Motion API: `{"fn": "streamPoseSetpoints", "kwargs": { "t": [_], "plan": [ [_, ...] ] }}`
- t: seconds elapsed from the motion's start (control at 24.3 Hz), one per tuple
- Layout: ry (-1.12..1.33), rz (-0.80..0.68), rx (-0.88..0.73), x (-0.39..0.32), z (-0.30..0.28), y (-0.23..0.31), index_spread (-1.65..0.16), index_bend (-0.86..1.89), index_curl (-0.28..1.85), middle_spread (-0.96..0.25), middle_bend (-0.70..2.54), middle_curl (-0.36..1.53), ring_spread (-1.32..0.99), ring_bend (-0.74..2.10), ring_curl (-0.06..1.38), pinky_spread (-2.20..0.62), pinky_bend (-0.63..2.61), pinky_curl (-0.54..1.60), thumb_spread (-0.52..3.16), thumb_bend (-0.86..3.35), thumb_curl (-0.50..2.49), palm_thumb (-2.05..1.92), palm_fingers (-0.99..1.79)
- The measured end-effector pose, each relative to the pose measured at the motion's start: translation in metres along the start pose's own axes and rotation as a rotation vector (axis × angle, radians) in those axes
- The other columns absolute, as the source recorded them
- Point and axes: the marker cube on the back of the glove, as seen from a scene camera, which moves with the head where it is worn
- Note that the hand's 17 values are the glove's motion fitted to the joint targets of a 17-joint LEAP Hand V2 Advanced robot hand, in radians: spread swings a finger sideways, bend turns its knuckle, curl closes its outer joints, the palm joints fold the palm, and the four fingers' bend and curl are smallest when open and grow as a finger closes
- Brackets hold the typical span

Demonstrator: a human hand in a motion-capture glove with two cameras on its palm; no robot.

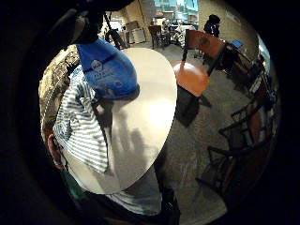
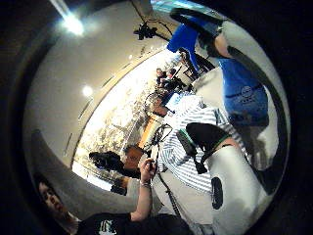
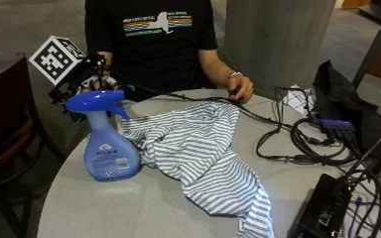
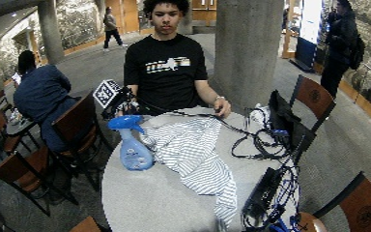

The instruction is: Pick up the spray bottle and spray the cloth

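Observation:
A blue spray bottle (image 3: 104, 144) stands upright on the round grey table (image 3: 124, 208), near its left edge. My gloved right hand (image 3: 90, 82) hovers just behind and above the bottle's blue trigger head, fingers relaxed; the neck below it is bare and I see no grip. Both palm views show the bottle close by: its body (image 1: 108, 70) from above, and its head and body (image 2: 242, 88). A grey-and-white striped cloth (image 3: 197, 148) lies crumpled beside the bottle, running from the table's far side to its front edge. The bare left hand (image 3: 241, 88) rests at the far edge.
Black cables (image 3: 289, 144) and a black box (image 3: 322, 208) cover the table's right side, with a dark bag (image 3: 339, 104) behind them. A wooden chair (image 3: 5, 124) stands left of the table. A concrete pillar (image 3: 276, 39) rises behind.

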Motion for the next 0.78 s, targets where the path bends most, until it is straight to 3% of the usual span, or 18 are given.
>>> {"fn": "streamPoseSetpoints", "kwargs": {
  "t": [0.45,0.78],
  "plan": [
    [-0.171,0.130,0.011,0.011,0.011,-0.011,-0.36,0.11,0.26,-0.02,0.20,0.37,-0.02,0.32,0.33,0.22,0.24,0.33,1.03,-0.02,0.33,0.76,0.69],
    [-0.185,0.130,0.087,0.016,0.018,-0.017,-0.35,0.08,0.23,-0.01,0.16,0.36,-0.02,0.36,0.34,0.20,0.41,0.37,1.00,0.00,0.35,0.83,0.71]
  ]
}}
